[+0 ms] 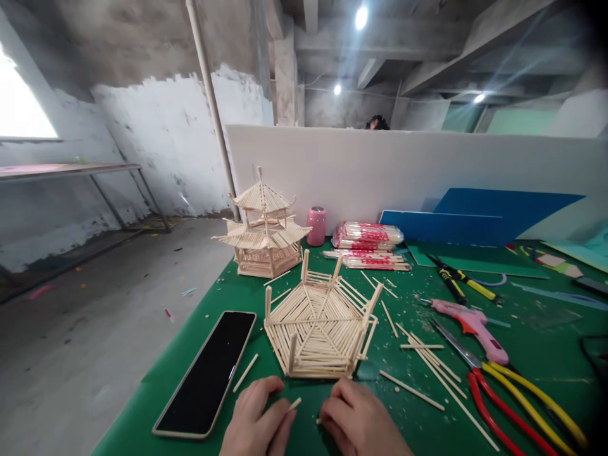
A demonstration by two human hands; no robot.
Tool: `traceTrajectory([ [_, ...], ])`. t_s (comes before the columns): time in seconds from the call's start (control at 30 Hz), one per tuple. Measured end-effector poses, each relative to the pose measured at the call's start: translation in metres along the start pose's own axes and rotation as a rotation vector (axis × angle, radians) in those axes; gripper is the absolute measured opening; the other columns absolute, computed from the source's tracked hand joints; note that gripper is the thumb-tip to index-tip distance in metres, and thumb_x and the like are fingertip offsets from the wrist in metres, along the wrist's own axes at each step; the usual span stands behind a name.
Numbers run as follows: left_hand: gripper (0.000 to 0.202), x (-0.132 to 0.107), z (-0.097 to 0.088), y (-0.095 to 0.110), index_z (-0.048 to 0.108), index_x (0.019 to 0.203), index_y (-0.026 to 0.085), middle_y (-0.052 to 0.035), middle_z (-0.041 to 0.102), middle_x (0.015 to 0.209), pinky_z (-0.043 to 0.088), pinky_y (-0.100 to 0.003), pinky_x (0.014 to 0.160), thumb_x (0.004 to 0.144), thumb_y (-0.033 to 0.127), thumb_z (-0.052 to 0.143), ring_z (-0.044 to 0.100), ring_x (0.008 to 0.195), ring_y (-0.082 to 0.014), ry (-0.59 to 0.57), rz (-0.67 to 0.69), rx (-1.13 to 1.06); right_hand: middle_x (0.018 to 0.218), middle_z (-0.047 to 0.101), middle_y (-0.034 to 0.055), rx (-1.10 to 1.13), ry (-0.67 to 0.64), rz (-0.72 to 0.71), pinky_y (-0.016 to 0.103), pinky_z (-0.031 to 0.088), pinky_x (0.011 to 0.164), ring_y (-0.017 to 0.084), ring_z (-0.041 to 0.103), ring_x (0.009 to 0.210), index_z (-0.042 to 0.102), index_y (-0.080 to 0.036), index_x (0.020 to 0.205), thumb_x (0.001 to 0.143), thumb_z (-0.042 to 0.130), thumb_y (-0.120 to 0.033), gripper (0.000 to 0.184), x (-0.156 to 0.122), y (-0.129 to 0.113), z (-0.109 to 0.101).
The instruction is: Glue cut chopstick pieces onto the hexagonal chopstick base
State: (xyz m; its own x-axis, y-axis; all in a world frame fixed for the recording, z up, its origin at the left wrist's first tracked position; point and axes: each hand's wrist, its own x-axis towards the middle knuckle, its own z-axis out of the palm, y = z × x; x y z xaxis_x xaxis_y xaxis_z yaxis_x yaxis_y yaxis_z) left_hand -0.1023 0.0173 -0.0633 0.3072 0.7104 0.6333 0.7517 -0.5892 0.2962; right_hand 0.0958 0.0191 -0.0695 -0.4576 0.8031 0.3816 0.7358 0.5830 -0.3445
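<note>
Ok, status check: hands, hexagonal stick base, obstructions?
Left hand pinching short wooden stick. Right hand at small stick end, grip unclear. Hexagonal stick base just beyond both hands. Smartphone left, loose sticks right, neither between hands and base.

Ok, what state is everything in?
Left hand: pinching a short stick
Right hand: curled, stick end showing
Phone: screen dark
Hexagonal frame: roofless, posts upright
Pagoda: roofed, standing
Pink container: upright
Stick bundle: wrapped
Glue gun: lying down
Pliers: handles spread
Scissors: blades seemingly closed
Ceiling lights: lit
</note>
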Motion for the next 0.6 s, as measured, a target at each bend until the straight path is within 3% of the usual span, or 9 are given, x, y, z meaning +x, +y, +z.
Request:
traceTrajectory([
  [0.13,0.012,0.002,-0.008,0.002,0.063,0.08,0.019,-0.0101,0.058,0.097,0.05,-0.029,0.077,0.079,0.019,0.051,0.059,0.091,-0.0209,-0.108,-0.005,0.021,0.071,0.059,0.0029,0.157,0.103,0.03,0.024,0.043,0.061,0.014,0.055,0.067,0.058,-0.02,0.08,0.08,0.046,-0.017,0.013,-0.004,-0.002,-0.028],
  [0.23,0.014,0.005,-0.01,0.003,0.064,0.081,0.019,-0.0106,0.055,0.102,0.05,-0.03,0.078,0.079,0.02,0.05,0.057,0.096,-0.0224,-0.131,-0.054,0.018,0.071,0.058,0.0033,0.17,0.209,0.221,0.026,0.045,0.061,0.014,0.054,0.066,0.056,-0.019,0.083,0.084,0.043,-0.023,0.013,-0.011,0.009,-0.043],
  [0.33,0.018,0.012,-0.011,0.005,0.064,0.077,0.018,-0.012,0.052,0.109,0.049,-0.033,0.078,0.081,0.021,0.047,0.054,0.1,-0.0241,-0.101,-0.133,-0.01,0.077,0.057,0.004,0.1,0.235,0.348,0.026,0.047,0.059,0.015,0.055,0.067,0.053,-0.019,0.093,0.082,0.046,-0.028,0.016,-0.013,0.025,-0.048],
  [0.5,0.026,0.031,-0.015,0.005,0.063,0.068,0.017,-0.0123,0.05,0.115,0.05,-0.032,0.073,0.083,0.027,0.044,0.056,0.093,-0.0215,-0.214,-0.283,-0.141,0.099,0.054,0.009,0.034,0.237,0.299,0.035,0.047,0.076,0.022,0.053,0.091,0.05,-0.019,0.107,0.075,0.054,-0.029,0.034,0.005,0.034,-0.054],
  [0.6,0.025,0.04,-0.015,0.006,0.063,0.069,0.018,-0.0116,0.051,0.115,0.048,-0.033,0.08,0.083,0.027,0.045,0.055,0.096,-0.0215,-0.251,-0.313,-0.211,0.096,0.053,0.0082,0.145,0.165,0.268,0.037,0.044,0.08,0.022,0.052,0.092,0.056,-0.019,0.096,0.078,0.052,-0.029,0.021,0.018,0.031,-0.058],
])
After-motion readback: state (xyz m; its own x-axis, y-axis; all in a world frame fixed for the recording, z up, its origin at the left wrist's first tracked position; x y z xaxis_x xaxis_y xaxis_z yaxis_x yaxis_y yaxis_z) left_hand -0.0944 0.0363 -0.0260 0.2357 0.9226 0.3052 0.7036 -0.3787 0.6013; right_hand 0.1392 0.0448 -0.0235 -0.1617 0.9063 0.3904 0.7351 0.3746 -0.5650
